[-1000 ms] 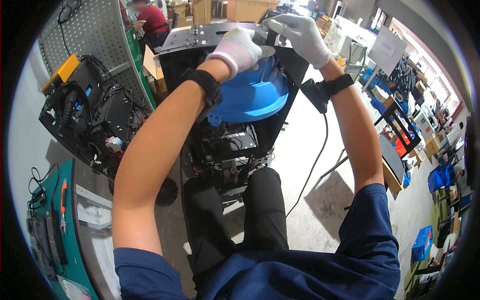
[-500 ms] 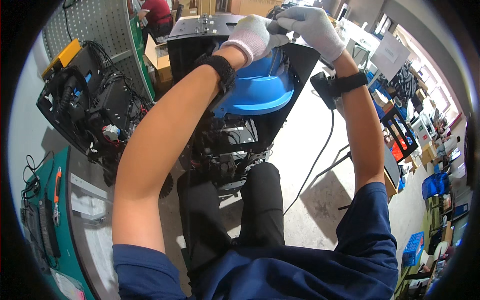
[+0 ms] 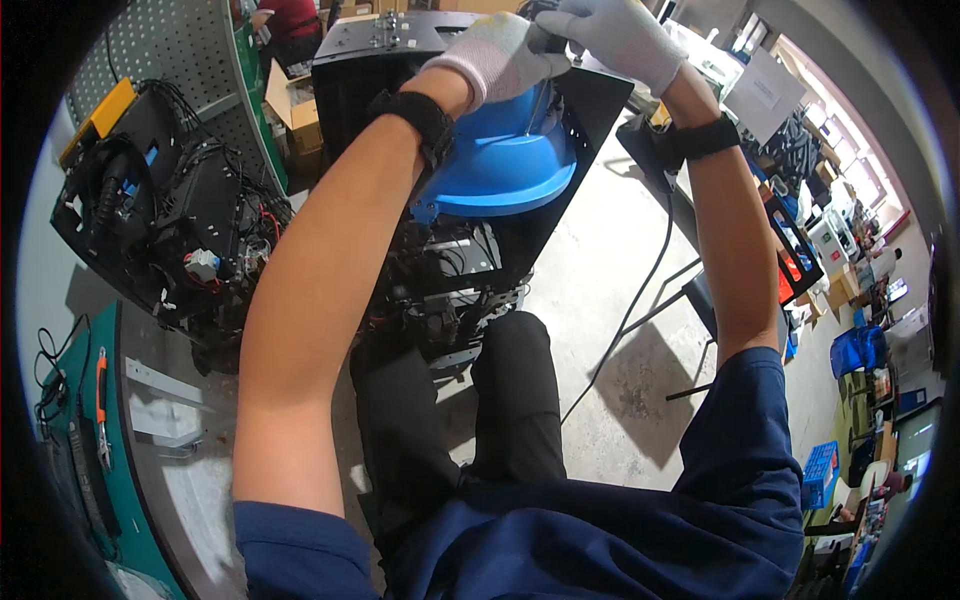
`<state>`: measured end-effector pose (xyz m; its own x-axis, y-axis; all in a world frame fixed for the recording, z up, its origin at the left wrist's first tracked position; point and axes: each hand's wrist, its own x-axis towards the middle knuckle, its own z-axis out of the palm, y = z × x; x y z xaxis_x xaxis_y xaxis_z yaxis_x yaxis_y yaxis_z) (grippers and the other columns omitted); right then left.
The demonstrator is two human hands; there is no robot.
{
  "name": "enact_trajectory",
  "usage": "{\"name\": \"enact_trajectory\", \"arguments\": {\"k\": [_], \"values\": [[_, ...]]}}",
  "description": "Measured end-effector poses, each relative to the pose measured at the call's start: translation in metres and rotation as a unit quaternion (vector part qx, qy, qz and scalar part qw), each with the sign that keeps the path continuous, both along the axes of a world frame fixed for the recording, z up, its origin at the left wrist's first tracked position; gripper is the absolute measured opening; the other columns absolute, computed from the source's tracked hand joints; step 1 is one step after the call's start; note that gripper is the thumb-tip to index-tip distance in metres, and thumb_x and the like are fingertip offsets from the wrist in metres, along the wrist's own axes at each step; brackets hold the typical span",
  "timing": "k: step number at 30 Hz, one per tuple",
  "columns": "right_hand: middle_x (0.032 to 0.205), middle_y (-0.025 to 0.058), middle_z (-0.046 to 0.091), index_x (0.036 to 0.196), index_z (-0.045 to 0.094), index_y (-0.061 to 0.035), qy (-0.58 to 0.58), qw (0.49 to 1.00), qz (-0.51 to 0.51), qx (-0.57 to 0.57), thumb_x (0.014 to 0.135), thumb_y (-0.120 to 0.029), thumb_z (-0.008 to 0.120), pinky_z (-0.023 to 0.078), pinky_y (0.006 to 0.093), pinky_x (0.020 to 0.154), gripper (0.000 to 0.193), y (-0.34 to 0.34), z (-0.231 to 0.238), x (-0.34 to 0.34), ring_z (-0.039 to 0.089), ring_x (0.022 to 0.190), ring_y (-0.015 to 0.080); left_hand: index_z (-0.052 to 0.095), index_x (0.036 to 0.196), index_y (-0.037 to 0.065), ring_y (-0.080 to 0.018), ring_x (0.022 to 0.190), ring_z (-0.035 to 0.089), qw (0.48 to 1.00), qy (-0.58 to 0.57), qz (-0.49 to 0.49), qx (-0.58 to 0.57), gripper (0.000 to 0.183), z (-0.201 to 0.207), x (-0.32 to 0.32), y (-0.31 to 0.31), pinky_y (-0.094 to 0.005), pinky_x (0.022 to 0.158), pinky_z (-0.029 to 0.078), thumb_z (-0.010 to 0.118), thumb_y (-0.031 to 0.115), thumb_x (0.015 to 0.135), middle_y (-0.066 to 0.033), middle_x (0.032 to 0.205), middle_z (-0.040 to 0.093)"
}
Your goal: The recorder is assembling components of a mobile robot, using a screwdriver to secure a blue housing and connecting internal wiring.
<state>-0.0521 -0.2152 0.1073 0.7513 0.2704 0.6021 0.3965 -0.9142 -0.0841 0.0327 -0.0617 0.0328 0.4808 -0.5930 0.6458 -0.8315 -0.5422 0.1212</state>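
Note:
At the top of the picture, both my hands meet over the right part of a black machine's top panel [image 3: 350, 42]. My left hand [image 3: 503, 58], in a pale knit glove, is closed at a small dark part [image 3: 545, 42]. The gloved fingers of my right hand [image 3: 628, 42] bend onto that part from the other side. The part's kind cannot be made out, as the gloves cover most of it. Below my left hand sits a large blue rounded shell [image 3: 505, 180] inside the machine's frame. Small hardware [image 3: 395, 32] stands on the panel's left.
Black equipment with loose cables [image 3: 170, 200] stands at the left. Pliers with orange handles [image 3: 102, 400] lie on a green-topped bench [image 3: 135, 480]. A black cable [image 3: 640, 320] hangs from my right wrist device. A chair [image 3: 710, 300] stands right; another person [image 3: 293, 25] is far back.
My view has shifted slightly, so the machine and bench sit a little further left. Both hands stay together at the dark part, a little higher in the picture.

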Motion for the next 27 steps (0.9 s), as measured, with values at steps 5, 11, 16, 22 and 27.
{"name": "enact_trajectory", "arguments": {"k": [5,11,16,22,27], "values": [[0.073,0.0131,0.074,0.085,0.078,0.0012,0.006,0.995,0.092,0.033,0.092,-0.020,0.070,0.054,0.0339,0.064,0.024,0.000,-0.003,-0.002,0.069,0.065,0.0177,0.074,0.120,0.014,-0.0273,0.098,0.073,0.998,0.026,0.028,0.047,0.043,0.001,0.010,-0.002,-0.0382,0.093,0.055,0.061,0.050,0.100,-0.0128,0.107,0.077],[0.074,0.0158,0.073,0.087,0.078,0.0015,0.008,0.994,0.083,0.070,0.091,-0.018,0.069,0.054,0.0351,0.064,0.022,0.001,-0.007,-0.006,0.069,0.065,0.0211,0.076,0.116,0.015,-0.0268,0.098,0.073,0.999,0.018,0.046,-0.009,0.052,0.005,-0.006,0.002,-0.0359,0.093,0.056,0.066,0.061,0.093,-0.0115,0.106,0.077],[0.077,0.0146,0.074,0.090,0.077,0.0012,-0.020,0.995,0.088,0.036,0.091,-0.016,0.067,0.054,0.0347,0.067,0.019,-0.007,-0.013,-0.006,0.069,0.069,0.0212,0.072,0.123,0.013,-0.0326,0.105,0.071,0.993,0.107,0.010,-0.039,0.053,0.006,-0.014,0.002,-0.0395,0.094,0.055,0.072,0.053,0.088,-0.0175,0.111,0.074],[0.083,0.0118,0.075,0.095,0.076,0.0012,0.017,0.986,0.155,0.055,0.093,-0.010,0.063,0.055,0.0321,0.073,0.018,-0.010,-0.011,-0.003,0.069,0.077,0.0181,0.075,0.118,0.013,-0.0271,0.098,0.074,0.999,0.032,0.004,-0.040,0.055,-0.002,-0.003,0.003,-0.0390,0.091,0.057,0.063,0.061,0.094,-0.0121,0.106,0.076],[0.088,0.0112,0.076,0.100,0.075,0.0026,0.039,0.978,0.188,0.078,0.093,-0.007,0.061,0.055,0.0307,0.075,0.018,-0.014,-0.017,0.004,0.069,0.082,0.0162,0.073,0.120,0.009,-0.0273,0.098,0.074,0.997,0.076,0.005,-0.028,0.060,0.000,-0.004,0.006,-0.0380,0.092,0.057,0.063,0.062,0.094,-0.0148,0.105,0.076]]}}
